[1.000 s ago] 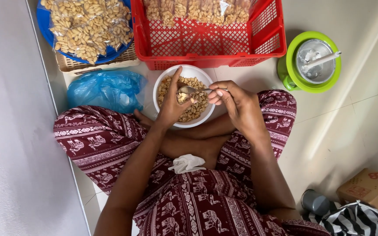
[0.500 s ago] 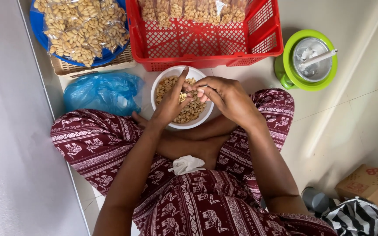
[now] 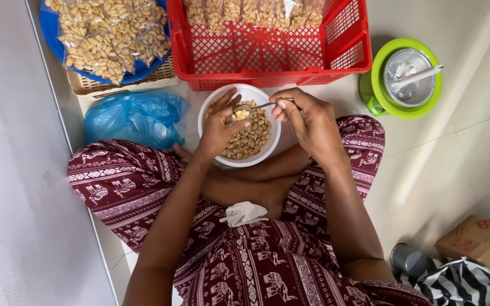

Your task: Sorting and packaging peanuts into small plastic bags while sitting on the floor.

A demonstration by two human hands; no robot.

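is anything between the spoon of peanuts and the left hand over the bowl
Nothing visible. The right hand holds the spoon, whose loaded tip sits right at the left hand above the white bowl. No other object lies between them.

Soft, even daylight fills the frame, brightest on the pale floor tiles (image 3: 460,153) at right, where a broad diagonal band of light falls. Shadows are faint and short beneath the green pot (image 3: 406,79). Focus is sharp throughout; slight wide-angle bending shows at the edges.
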